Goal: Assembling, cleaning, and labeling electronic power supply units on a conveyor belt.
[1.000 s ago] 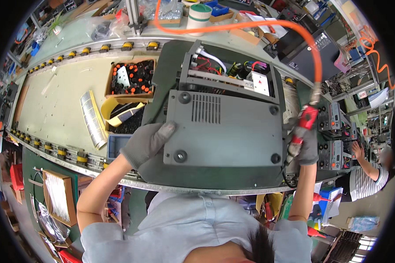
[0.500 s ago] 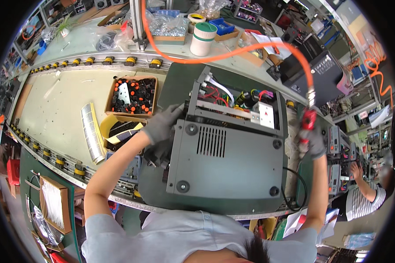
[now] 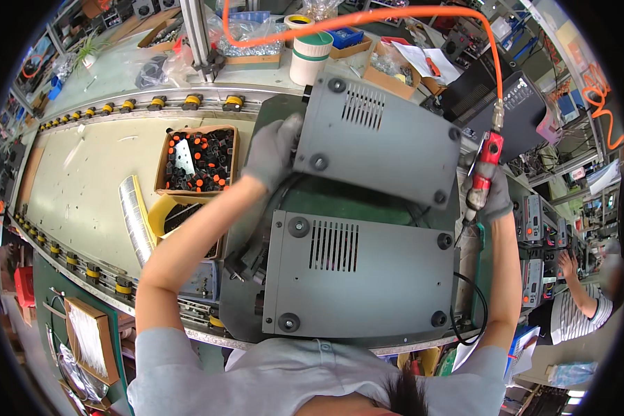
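Two grey metal equipment cases lie on the dark green board [image 3: 353, 197], each with a slotted vent and round black feet on its upper face. My left hand [image 3: 274, 149], in a grey glove, is closed around the left end of the far case [image 3: 388, 142], which sits at a slant. My gloved right hand [image 3: 494, 197] grips a red air screwdriver [image 3: 491, 154] with its tip pointing down. That hand is beside the far case's right end; whether it touches the case I cannot tell. Closer to me rests the near case [image 3: 374, 281], touched by neither hand.
An orange air hose [image 3: 395, 12] arches over the bench to the screwdriver. Left of the cases are a carton of black and orange caps [image 3: 215, 166] and a curled label sheet [image 3: 137, 218]. A black cable [image 3: 457, 319] loops at the right. Another person [image 3: 575, 305] works far right.
The far case has been turned over: its open side with wires showed before, its vented face shows now. My left hand has moved farther away with it. The screwdriver has risen slightly.
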A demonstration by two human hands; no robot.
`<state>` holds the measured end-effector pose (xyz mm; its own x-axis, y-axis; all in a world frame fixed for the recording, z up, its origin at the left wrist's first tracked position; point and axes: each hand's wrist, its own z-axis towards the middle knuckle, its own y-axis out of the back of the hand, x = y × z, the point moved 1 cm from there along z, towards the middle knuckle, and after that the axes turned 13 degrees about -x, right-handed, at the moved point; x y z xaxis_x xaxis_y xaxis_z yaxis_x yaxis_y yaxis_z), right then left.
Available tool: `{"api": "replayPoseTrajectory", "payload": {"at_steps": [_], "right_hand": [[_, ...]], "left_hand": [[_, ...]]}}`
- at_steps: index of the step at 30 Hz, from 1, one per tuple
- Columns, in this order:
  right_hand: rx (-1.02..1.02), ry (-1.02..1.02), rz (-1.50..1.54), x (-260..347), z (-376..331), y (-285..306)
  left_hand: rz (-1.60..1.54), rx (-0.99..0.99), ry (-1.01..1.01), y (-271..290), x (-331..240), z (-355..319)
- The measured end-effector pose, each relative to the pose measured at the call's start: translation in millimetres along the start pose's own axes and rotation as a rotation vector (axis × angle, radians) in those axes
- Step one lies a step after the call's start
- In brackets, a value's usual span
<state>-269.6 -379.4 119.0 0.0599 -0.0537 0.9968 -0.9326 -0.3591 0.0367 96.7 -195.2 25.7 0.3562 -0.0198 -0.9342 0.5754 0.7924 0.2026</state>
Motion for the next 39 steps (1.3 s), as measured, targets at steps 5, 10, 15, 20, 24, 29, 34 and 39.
{"api": "replayPoseTrajectory", "payload": {"at_steps": [5, 10, 15, 20, 24, 29, 34, 39], "right_hand": [[-0.044, -0.132, -0.214, 2, 20, -20], [-0.081, -0.133, -0.133, -12, 13, -16], [-0.03, -0.074, 0.077, 12, -6, 8], [0.058, 0.2, 0.337, 71, -53, 36], [0.259, 0.091, 0.665, 87, -108, 24], [0.212, 0.079, 0.636, 81, -148, -33], [0.329, 0.122, 0.608, 83, -166, -72], [0.337, 0.199, 0.592, 87, -187, -74]], "left_hand": [[0.132, 0.162, 0.27, 1, -7, 39], [0.17, 0.193, 0.05, 8, 4, 31], [-0.261, 0.343, 0.302, 48, 9, 22], [0.522, 0.289, 0.013, 185, 19, -11], [1.006, 0.555, 0.127, 245, 35, -97], [1.106, 0.411, 0.053, 215, 64, -151], [1.122, 0.481, 0.069, 191, 76, -123], [0.979, 0.57, 0.092, 188, 84, -121]]}}
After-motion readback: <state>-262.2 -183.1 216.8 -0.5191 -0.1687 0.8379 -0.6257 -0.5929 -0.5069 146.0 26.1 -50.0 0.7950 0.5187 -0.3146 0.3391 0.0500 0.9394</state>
